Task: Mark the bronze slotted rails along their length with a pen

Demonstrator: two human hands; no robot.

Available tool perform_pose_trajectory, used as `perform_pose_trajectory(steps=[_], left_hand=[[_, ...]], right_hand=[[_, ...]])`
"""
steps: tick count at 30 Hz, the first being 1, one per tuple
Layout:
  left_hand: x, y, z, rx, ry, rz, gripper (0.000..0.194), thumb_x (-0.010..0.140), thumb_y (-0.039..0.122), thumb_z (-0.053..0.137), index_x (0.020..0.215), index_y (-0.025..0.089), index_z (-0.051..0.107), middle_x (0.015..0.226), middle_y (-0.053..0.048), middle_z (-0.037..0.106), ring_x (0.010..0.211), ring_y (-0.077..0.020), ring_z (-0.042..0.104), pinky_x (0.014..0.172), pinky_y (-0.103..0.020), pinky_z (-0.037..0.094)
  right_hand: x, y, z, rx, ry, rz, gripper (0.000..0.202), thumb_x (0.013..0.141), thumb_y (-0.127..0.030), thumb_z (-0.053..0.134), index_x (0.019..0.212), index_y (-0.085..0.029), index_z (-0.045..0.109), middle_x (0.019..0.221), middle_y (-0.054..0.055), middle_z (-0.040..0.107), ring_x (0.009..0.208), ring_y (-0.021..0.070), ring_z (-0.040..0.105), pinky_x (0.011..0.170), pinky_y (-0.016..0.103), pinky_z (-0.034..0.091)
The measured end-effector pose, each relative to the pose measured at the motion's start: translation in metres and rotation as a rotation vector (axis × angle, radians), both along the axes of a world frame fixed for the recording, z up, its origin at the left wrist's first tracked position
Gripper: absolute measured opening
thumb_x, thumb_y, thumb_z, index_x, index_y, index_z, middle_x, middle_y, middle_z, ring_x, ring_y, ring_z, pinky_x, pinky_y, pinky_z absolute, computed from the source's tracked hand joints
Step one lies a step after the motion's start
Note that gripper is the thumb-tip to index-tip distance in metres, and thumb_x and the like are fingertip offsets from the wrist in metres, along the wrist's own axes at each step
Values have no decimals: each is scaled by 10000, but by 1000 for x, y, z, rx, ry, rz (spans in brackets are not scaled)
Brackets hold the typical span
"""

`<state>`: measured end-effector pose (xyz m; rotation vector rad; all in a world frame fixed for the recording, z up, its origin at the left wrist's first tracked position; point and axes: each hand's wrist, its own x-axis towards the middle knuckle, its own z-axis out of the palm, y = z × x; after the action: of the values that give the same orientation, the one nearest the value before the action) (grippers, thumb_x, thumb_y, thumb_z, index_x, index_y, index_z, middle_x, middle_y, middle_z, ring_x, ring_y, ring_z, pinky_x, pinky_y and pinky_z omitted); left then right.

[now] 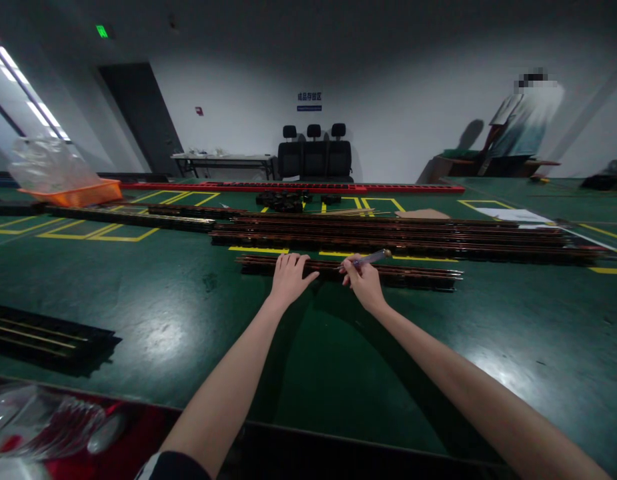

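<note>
A short bundle of long dark strips with copper-coloured edges [413, 276] lies crosswise on the green table in front of me. My left hand [290, 277] rests on its left part, fingers spread and thumb pointing right. In my right hand [362, 283] is a pen [372, 257], its shaft slanting up to the right and its tip low, close to the strips. Whether the tip touches them I cannot tell. Just behind runs a longer stack of similar dark strips [398, 233].
An orange basket with a clear plastic bag [83, 193] stands at the left. More dark strips [43, 337] lie near the left front edge. A clear bottle [43, 420] is below that edge. Black parts [281, 200] and cardboard [422, 214] sit farther back. A person [523, 123] stands at the far right.
</note>
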<state>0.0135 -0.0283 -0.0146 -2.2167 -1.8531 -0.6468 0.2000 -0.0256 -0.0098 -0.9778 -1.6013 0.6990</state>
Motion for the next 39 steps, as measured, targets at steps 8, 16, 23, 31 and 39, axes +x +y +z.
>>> perform_pose_trajectory(steps=[8,16,23,31,39], left_hand=[[2,-1,2,1,-4,12,430,883,454,485,1184,160,569,1176,-134,605,1171,-290,502,1078,-472,312],[1,0,-3,22,-10,7,413,886,431,474,1185,160,564,1196,-127,594,1187,-288,485,1116,-500,257],[0,2,-5,50,-4,18,363,873,361,483,1156,151,573,1162,-130,610,1169,-287,498,1115,-488,271],[0,2,-6,68,-12,12,372,867,329,491,1188,159,566,1169,-128,606,1169,-288,497,1110,-493,280],[0,2,-4,24,-6,9,393,880,344,470,1219,166,555,1192,-118,593,1179,-279,485,1121,-498,258]], right_hand=[[0,-1,0,5,-5,3,406,840,-575,491,771,-180,555,703,55,650,474,126,567,449,251,454],[0,0,-2,7,-2,-1,419,842,-583,481,773,-177,560,709,60,656,474,129,569,447,255,452],[-1,-2,2,26,-66,38,388,859,-549,480,773,-183,572,728,62,679,479,132,576,489,272,480],[-2,-2,1,36,-22,-9,416,850,-577,475,780,-178,571,721,63,670,466,125,564,466,262,467],[0,-3,0,28,39,-61,464,836,-621,461,774,-173,561,696,58,644,481,128,565,446,250,456]])
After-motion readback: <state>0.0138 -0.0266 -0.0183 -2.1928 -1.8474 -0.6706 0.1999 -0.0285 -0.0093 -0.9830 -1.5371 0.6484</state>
